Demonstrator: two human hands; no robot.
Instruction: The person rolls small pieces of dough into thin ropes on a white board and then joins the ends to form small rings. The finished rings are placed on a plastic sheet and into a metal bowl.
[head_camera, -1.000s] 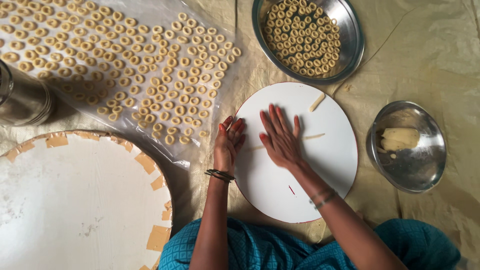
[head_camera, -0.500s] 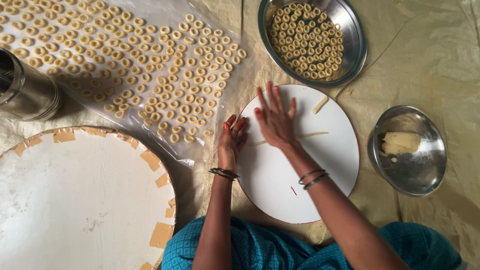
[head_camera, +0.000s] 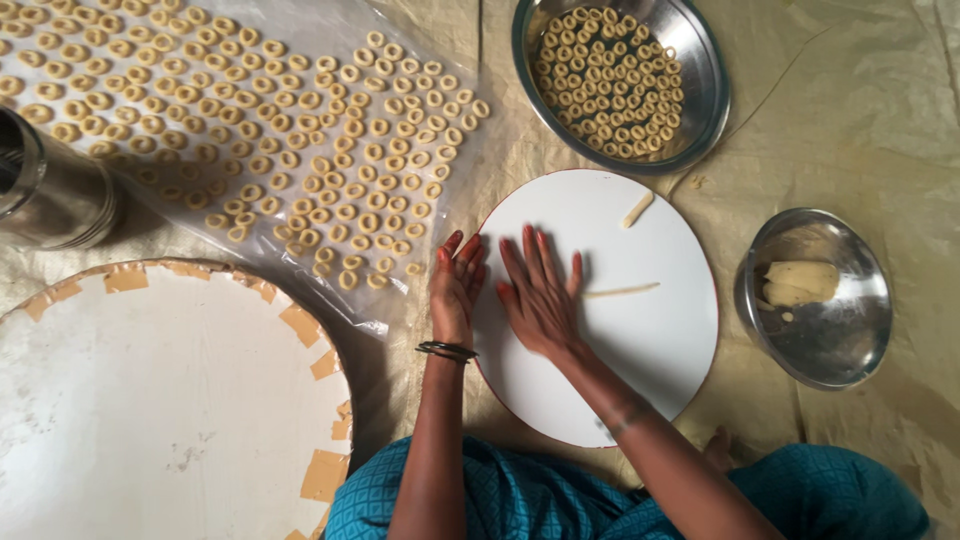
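Head view: right hand (head_camera: 540, 295) lies open and flat, left hand (head_camera: 456, 285) curled and empty-looking, on the white round board (head_camera: 640, 350), where even palm pressure should keep the thin dough strand (head_camera: 622, 290) just right of them uniform.

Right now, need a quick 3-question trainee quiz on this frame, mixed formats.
1. True or false: the right hand lies flat on the round white board.
2. Where is the lump of dough? A) on the board B) in the small steel bowl C) on the plastic sheet
3. Fill in: the wide steel dish at the top holds small dough ____.

Key: 1 true; 2 B; 3 rings
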